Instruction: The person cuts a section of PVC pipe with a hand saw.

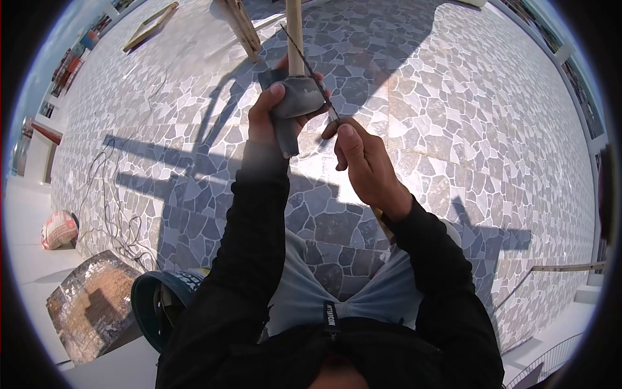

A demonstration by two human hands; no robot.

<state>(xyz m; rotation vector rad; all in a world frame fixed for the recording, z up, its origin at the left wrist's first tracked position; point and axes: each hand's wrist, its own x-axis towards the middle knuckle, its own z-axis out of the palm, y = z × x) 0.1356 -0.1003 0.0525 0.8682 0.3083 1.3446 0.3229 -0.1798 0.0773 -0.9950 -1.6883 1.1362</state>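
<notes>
My left hand (264,113) is wrapped round a grey, cup-like piece (299,97) at the upper middle, with a dark flap hanging below it. A pale wooden pole (295,39) rises from the top of this piece. In my right hand (363,155), thumb and fingers pinch the lower end of a thin dark rod (304,58). The rod slants up to the left, close against the right side of the grey piece and across the pole. Whether it touches them I cannot tell.
A dark green bucket (148,311) stands at the lower left beside a worn board (91,305). Loose cable (116,220) and a sack (59,229) lie at the left. Wooden legs (240,29) and a wooden frame (150,27) are at the top.
</notes>
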